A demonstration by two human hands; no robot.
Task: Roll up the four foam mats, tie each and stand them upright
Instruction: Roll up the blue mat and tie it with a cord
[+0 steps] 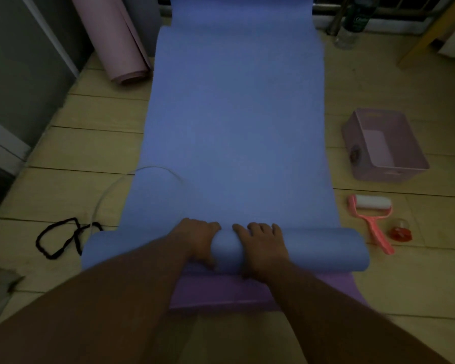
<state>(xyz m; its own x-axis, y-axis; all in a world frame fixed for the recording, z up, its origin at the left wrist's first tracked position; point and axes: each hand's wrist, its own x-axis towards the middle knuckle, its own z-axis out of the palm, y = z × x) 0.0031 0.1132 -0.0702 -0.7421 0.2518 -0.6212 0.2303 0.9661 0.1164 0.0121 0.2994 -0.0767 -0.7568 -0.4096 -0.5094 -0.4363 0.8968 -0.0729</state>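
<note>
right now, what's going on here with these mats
A person is rolling up the blue mat, left hand and right hand both gripping the roll near its middle. Most of it lies flat ahead, over a purple mat. A rolled pink mat stands far left; a black cord lies nearby.

Pink bin (394,174), lint roller (373,203) near red tape dispenser (402,232), bottle (352,24)
</note>
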